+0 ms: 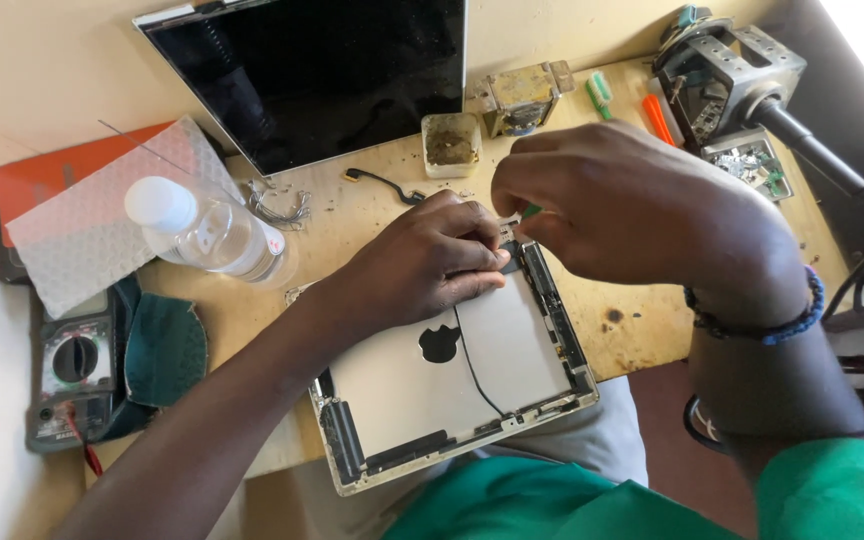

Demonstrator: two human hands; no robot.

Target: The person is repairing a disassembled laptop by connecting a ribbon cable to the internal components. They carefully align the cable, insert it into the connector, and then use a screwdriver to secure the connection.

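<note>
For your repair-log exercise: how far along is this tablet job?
Done: the black glass screen panel is off, leaning against the wall. In hand: both hands, left and right, work at the top edge of the open silver tablet shell. Left: the panel is not yet refitted.

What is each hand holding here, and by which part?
The right hand pinches a small green tool near its tip; the grip is hidden. The left hand presses on the opened tablet shell.
</note>
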